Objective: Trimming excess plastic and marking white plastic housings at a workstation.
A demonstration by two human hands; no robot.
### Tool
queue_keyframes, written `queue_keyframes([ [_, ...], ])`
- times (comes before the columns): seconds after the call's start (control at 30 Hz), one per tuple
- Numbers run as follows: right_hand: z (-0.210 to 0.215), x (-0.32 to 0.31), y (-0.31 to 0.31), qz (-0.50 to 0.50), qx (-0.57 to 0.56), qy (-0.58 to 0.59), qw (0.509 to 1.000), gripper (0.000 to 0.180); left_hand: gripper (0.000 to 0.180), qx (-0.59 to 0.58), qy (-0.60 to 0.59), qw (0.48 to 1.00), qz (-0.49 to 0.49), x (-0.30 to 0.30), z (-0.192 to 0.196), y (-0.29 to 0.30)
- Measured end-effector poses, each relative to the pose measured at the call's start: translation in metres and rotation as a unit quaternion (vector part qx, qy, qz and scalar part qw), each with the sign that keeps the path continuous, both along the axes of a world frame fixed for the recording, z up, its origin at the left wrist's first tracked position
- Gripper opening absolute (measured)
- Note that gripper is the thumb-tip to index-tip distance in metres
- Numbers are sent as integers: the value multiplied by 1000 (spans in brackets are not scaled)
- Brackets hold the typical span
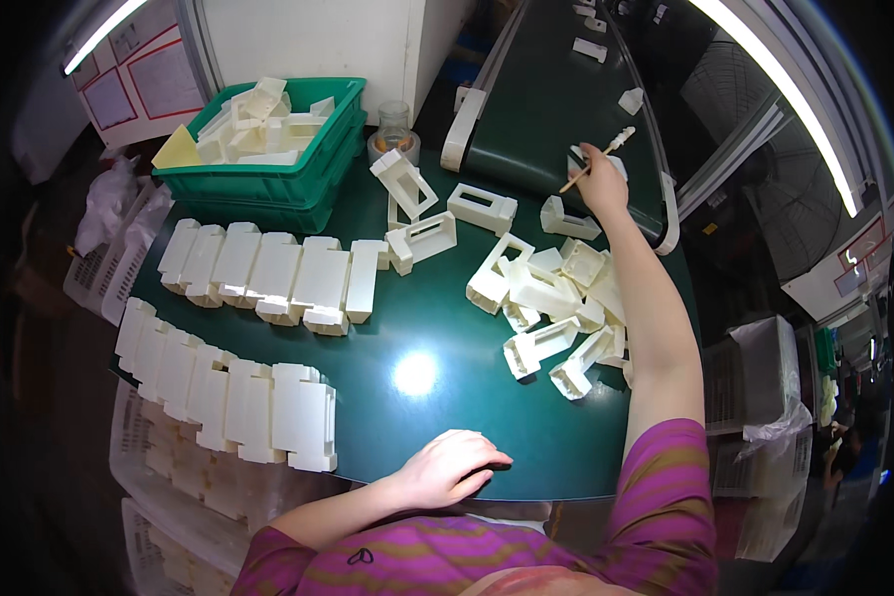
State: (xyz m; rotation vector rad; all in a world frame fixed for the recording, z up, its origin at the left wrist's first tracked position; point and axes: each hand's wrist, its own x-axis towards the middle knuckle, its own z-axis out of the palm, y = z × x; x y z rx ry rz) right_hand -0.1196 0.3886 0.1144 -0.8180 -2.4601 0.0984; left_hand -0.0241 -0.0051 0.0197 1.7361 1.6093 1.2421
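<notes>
My right hand [601, 186] reaches out to the near end of the dark green conveyor belt [531, 109]. Its fingers are closed around a thin wooden stick [570, 183] with a lumpy white end. White plastic [618, 167] shows beside those fingers, partly covered by them; whether they touch it I cannot tell. Below the forearm lies a loose pile of hollow off-white plastic housings [541, 288], partly hidden by the arm. Near the table's front edge rests my left hand [449, 467], fingers loosely stretched toward the right, with nothing visible in them.
Two rows of white housings [278, 273] stand packed on the left of the green table [397, 407]. Stacked green crates [318, 164] hold more parts at the back left, beside a clear jar [393, 124]. Several small white pieces [589, 50] lie on the belt.
</notes>
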Motion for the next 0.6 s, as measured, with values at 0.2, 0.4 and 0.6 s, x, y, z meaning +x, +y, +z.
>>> queue_keyframes([
  [0.2, 21, 110, -167, 349, -594, 218, 691, 56, 54, 9, -599, 800, 7, 3, 10, 10],
  [0.4, -66, 237, -255, 317, -593, 246, 698, 49, 39, 69, -825, 556, -75, -7, 22, 39],
  [0.6, -87, 292, -268, 100, -561, 282, 772, 23, 49, -91, -740, 664, -55, -21, -6, 45],
])
